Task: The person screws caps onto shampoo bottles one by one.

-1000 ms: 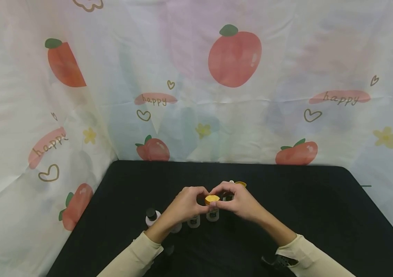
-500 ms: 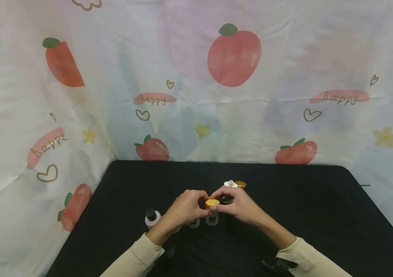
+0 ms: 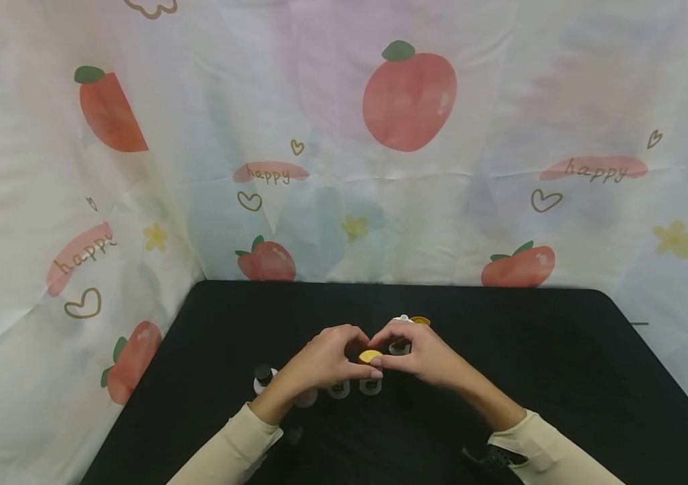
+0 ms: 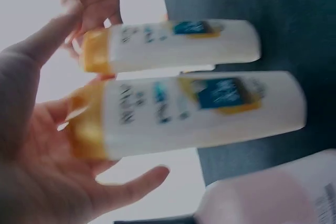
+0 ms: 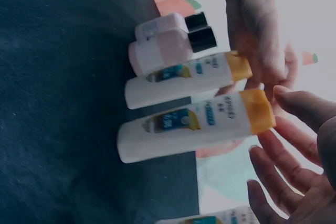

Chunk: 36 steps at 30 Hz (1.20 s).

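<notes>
Both hands meet at the yellow cap (image 3: pixel 370 357) of a white shampoo bottle (image 5: pixel 184 129) standing on the black table. My right hand (image 3: pixel 419 353) has its thumb on the cap's front edge, with the index finger behind; its other fingers spread in the right wrist view. From the other side my left hand (image 3: pixel 325 353) closes thumb and index around the cap, the thumb tip low in front. Just left stands a second white shampoo bottle (image 4: pixel 210 114) with its yellow cap shut. Behind the right hand is a third shampoo bottle (image 3: pixel 403 318), its yellow lid (image 3: pixel 420 320) flipped open.
Pink bottles with black caps stand in the row toward the left: one pink bottle (image 5: pixel 163 51) is beside the second shampoo bottle, another pink bottle (image 5: pixel 157 26) beyond it. The black table (image 3: pixel 532 364) runs back to a printed fabric wall (image 3: pixel 416 222).
My left thumb has slid rightward, across the front just below the cap. The right hand has risen slightly, then shifted little. The bottles keep their places.
</notes>
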Available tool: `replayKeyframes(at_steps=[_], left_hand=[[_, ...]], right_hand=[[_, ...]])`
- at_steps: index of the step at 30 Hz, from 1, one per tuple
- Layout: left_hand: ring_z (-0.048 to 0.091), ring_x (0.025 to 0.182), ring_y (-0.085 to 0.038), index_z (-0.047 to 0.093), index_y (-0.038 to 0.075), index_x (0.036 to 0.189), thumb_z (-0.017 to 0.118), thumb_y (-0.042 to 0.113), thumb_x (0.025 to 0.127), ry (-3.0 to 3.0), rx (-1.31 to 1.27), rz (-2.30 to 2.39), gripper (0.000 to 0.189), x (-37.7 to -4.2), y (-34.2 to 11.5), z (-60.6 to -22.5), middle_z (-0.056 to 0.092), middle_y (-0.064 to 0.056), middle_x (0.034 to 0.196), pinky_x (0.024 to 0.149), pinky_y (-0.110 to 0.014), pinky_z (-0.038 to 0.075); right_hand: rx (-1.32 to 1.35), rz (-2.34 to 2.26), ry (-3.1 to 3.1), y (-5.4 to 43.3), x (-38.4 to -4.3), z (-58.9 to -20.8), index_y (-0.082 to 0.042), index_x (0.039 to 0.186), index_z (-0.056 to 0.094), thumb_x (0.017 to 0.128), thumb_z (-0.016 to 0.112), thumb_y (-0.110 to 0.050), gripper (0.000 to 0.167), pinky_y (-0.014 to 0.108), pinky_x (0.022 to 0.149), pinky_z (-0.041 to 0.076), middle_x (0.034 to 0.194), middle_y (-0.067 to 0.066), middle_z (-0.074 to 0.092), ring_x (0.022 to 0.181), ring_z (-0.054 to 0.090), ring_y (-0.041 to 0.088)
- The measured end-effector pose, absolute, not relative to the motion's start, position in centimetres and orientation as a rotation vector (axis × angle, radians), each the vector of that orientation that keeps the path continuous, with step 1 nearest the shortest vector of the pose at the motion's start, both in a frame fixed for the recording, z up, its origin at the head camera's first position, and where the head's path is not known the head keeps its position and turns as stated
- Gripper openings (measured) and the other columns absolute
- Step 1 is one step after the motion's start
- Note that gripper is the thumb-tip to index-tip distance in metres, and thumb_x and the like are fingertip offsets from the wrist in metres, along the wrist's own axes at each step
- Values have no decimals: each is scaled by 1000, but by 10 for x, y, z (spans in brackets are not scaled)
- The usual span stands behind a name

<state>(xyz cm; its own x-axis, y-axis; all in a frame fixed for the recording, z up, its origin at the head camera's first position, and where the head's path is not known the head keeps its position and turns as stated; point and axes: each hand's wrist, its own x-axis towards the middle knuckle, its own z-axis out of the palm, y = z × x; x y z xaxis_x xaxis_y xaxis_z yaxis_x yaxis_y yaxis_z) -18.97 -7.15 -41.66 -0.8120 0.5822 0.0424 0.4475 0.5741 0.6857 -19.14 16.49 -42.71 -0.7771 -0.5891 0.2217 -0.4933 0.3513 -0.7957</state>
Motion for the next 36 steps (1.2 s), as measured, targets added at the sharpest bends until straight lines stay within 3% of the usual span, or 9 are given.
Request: replayKeyframes(at_steps=[5,14,19,27,32,36], left_hand=[[65,105,-13,64,15,126,77,47,89,2506,884,1083,50,-196,-78,-401,67,2,119,88,-29,54],[66,96,-5,64,17,126,71,45,94,2513,932,1047,43,-212,-78,-374,67,8,111,83,-27,55],[68,101,-11,64,15,125,73,41,94,2555,990,974,41,-221,-69,-363,68,4,115,83,-27,56],[67,104,-16,64,13,126,77,32,92,2622,1045,753,40,-235,-51,-350,67,1,117,87,-27,55],[68,107,-20,64,13,125,78,29,92,2643,1104,654,39,-242,-42,-345,67,-2,119,89,-30,55],[68,109,-22,64,12,125,77,27,92,2670,1170,539,38,-247,-33,-343,67,-4,119,89,-31,55]], right_hand=[[-1019,-1431,2507,174,-196,-419,-17,112,73,93,76,-29,23,33,78,57,104,-3,69,92,67,11],[-789,-1606,2632,199,-210,-406,-22,111,73,95,74,-25,15,31,75,58,106,-3,72,88,70,26],[-688,-1566,2737,216,-225,-411,-19,113,72,95,74,-28,20,30,74,57,105,-2,73,91,71,31],[-705,-1376,2816,230,-244,-433,-14,117,71,94,74,-18,23,31,78,58,105,3,73,92,69,14],[-719,-1305,2831,236,-253,-448,-11,121,69,93,76,-13,29,37,81,58,113,12,72,100,70,24],[-710,-1216,2848,238,-259,-457,-10,125,67,91,78,-13,36,46,88,57,118,11,70,109,67,31]])
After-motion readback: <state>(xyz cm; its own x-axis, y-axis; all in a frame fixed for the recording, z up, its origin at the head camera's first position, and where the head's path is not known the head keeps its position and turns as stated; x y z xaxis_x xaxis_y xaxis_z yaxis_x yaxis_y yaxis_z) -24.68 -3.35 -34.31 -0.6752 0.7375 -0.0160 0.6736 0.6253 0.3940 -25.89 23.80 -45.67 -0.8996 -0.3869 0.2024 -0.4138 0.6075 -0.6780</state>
